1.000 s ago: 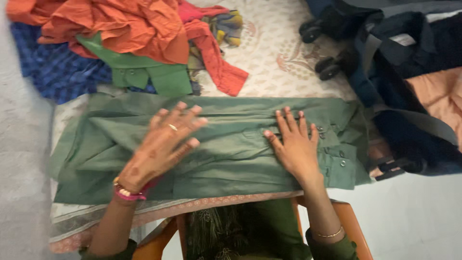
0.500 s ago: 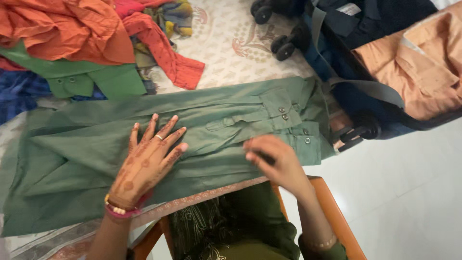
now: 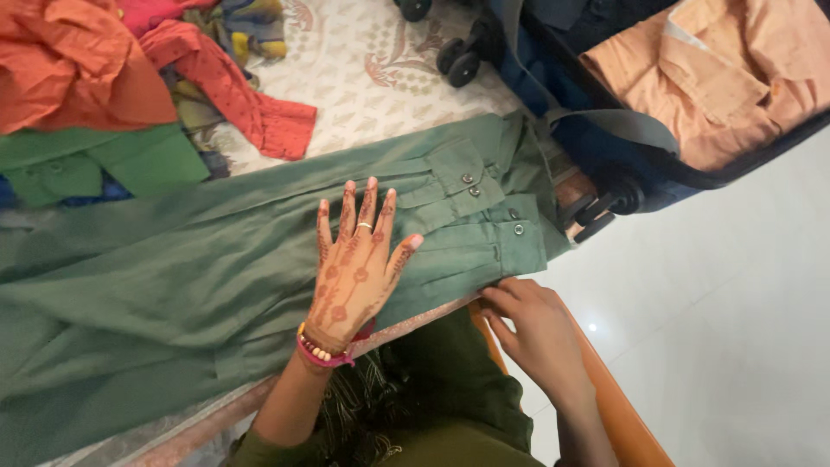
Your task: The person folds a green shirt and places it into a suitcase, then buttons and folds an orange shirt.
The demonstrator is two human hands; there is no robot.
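Note:
A dull green shirt (image 3: 199, 268) lies folded lengthwise across the patterned bed sheet (image 3: 380, 60), its buttoned cuffs (image 3: 493, 203) at the right end. My left hand (image 3: 359, 264) rests flat on the shirt with fingers spread, a ring on one finger and beads at the wrist. My right hand (image 3: 532, 316) is at the near edge of the bed, its fingertips pinching the shirt's lower hem just below the cuffs.
A heap of orange, red and bright green clothes (image 3: 112, 95) lies at the back left. An open dark blue wheeled suitcase (image 3: 605, 147) with a folded peach shirt (image 3: 718, 69) stands at the right. An orange chair edge (image 3: 614, 406) and white floor (image 3: 735, 346) lie below.
My view has swung right and the shirt now lies slanted. My left hand slid right along the shirt toward the cuffs. My right hand left the cuffs and dropped to the near hem.

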